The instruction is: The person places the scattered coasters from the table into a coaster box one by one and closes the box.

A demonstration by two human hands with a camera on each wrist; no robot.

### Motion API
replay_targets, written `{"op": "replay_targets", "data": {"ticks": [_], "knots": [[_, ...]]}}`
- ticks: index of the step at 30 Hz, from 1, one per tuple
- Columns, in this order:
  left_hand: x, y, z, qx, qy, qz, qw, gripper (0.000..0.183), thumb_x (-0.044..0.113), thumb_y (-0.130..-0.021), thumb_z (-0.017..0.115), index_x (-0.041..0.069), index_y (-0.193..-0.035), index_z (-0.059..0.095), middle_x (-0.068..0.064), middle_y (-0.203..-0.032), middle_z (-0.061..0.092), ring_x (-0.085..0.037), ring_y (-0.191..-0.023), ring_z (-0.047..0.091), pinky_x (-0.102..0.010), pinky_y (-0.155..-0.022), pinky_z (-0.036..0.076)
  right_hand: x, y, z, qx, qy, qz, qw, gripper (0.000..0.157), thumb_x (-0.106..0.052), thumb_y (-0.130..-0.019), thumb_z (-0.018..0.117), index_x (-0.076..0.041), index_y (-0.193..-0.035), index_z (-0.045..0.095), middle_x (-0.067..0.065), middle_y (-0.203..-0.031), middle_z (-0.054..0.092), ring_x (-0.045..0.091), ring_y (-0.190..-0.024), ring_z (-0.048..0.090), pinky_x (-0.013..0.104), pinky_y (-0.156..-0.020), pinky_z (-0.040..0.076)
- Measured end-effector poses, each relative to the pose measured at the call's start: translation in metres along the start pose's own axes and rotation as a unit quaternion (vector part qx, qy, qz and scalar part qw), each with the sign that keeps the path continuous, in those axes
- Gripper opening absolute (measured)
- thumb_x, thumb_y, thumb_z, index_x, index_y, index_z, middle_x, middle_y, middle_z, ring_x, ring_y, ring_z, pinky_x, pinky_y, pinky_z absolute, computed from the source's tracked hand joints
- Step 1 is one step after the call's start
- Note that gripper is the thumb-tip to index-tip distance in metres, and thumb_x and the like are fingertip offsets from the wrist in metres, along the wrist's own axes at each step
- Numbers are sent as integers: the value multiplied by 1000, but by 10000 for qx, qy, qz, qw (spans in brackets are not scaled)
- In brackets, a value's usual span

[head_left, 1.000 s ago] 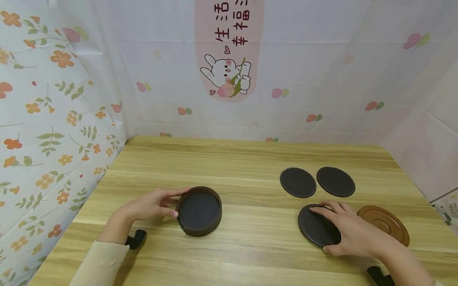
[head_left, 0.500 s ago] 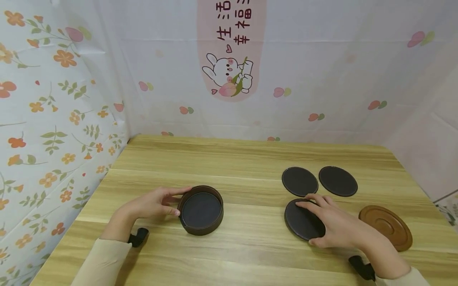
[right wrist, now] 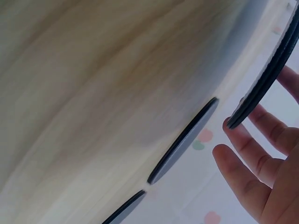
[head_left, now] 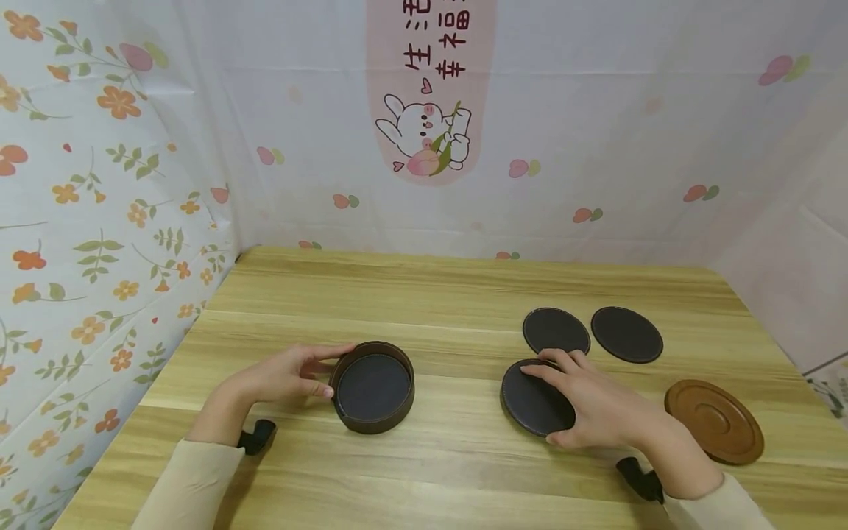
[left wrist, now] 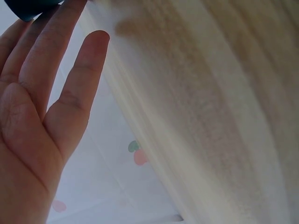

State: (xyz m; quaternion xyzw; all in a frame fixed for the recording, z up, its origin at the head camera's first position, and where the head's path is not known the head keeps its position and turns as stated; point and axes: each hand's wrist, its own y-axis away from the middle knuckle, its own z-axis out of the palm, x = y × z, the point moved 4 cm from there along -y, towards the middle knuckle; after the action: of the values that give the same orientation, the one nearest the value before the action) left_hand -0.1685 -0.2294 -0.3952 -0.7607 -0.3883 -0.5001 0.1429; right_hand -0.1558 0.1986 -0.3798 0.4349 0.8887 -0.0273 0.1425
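A round dark brown coaster holder (head_left: 376, 425) with a black floor stands at the left of the table. My left hand (head_left: 281, 377) holds its left side, thumb at the near wall and index finger at the back rim. Toward the middle right, my right hand (head_left: 589, 401) grips a small stack of round black coasters (head_left: 535, 400), thumb on the near edge and fingers over the far edge. In the right wrist view the gripped coasters (right wrist: 271, 77) are edge-on and raised off the table; layers show, but I cannot tell how many.
Two more black coasters, one (head_left: 555, 330) partly behind my right hand and one (head_left: 626, 335) to its right, lie flat. A brown round wooden piece with ring grooves (head_left: 714, 421) lies at the far right. A patterned cloth (head_left: 570, 132) hangs behind the wooden table (head_left: 371, 294).
My right hand has carried the black coasters leftward, away from the brown wooden piece and toward the holder. My left hand and the holder have stayed put.
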Motion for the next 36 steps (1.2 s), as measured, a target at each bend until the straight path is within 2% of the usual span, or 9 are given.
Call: {"op": "replay_targets", "data": {"ticks": [6, 9, 18, 24, 29, 31, 36], "knots": [[1, 0, 0, -36, 19, -57, 10000, 74, 13, -91, 70, 3, -154, 34, -27, -154, 37, -47, -132, 50, -45, -101, 51, -10, -10, 3, -94, -121, -71, 9999, 89, -36, -68, 89, -22, -146, 49, 13, -149, 39, 27, -123, 43, 41, -83, 53], [1, -1, 0, -16, -46, -57, 10000, 74, 15, -91, 71, 4, -154, 35, -27, -154, 38, -45, -132, 51, -48, -102, 50, -16, -15, 4, -121, -178, -144, 9997, 88, -35, -68, 89, -21, -146, 49, 14, -149, 39, 28, -123, 42, 43, -85, 53], [0, 0, -1, -29, -98, -78, 9999, 75, 16, -91, 71, 4, -154, 34, -27, -154, 38, -44, -130, 53, -46, -100, 52, -31, -32, 3, -31, -281, -251, 9993, 88, -35, -68, 87, -24, -146, 48, 11, -150, 39, 28, -125, 41, 47, -89, 50], [1, 1, 0, -71, 13, -62, 10000, 75, 17, -91, 71, 3, -155, 33, -28, -154, 38, -48, -134, 47, -38, -99, 54, -42, -42, 1, -12, -450, -327, 9985, 88, -36, -69, 85, -28, -148, 46, 8, -153, 37, 33, -135, 36, 51, -95, 48], [0, 0, 0, -73, 66, -29, 9999, 75, 17, -91, 71, 3, -155, 33, -27, -155, 37, -48, -135, 46, -29, -96, 54, -52, -51, 0, 41, -452, -401, 9982, 88, -39, -69, 83, -30, -148, 46, 6, -153, 37, 26, -134, 38, 46, -94, 49], [0, 0, -1, -66, 55, -29, 10000, 76, 17, -91, 71, 4, -155, 34, -27, -154, 37, -48, -133, 48, -29, -96, 54, -56, -55, 0, 62, -443, -449, 9980, 88, -40, -69, 82, -31, -148, 45, 5, -153, 37, 23, -132, 39, 44, -93, 49], [-1, 0, -1, -50, 23, -21, 10000, 76, 17, -90, 72, 4, -154, 34, -28, -153, 38, -45, -130, 53, -43, -99, 53, -67, -64, 1, 37, -581, -604, 9965, 86, -42, -70, 81, -33, -148, 45, 3, -153, 36, 18, -128, 39, 41, -91, 50]]}}
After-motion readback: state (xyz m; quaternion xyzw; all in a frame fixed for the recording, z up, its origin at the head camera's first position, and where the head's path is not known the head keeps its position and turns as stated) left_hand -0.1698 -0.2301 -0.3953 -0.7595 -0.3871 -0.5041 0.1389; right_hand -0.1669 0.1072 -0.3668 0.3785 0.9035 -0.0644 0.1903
